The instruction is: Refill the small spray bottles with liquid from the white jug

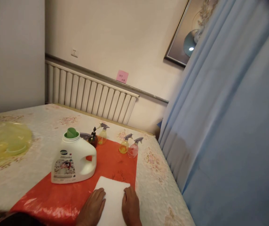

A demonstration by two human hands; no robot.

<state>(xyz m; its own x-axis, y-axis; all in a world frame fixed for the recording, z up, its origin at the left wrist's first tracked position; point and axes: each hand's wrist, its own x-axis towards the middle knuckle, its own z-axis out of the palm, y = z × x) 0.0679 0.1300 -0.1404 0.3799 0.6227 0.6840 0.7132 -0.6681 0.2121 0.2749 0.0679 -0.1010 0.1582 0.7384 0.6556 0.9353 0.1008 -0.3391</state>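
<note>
A white rectangular pad lies near me over the red plastic sheet, its near end running out of the picture. Whether it is foam or folded paper I cannot tell. My left hand grips its left edge, fingers curled onto the top. On the opposite edge my right hand is closed, the fingertips partly hidden. Left of the pad stands a large white detergent jug with a green inner spout and no outer cap on.
Behind the jug are a dark bottle and a clear spray bottle. Yellow and pink spray bottles stand at the sheet's far right. A translucent yellow bag lies left. A blue curtain hangs right.
</note>
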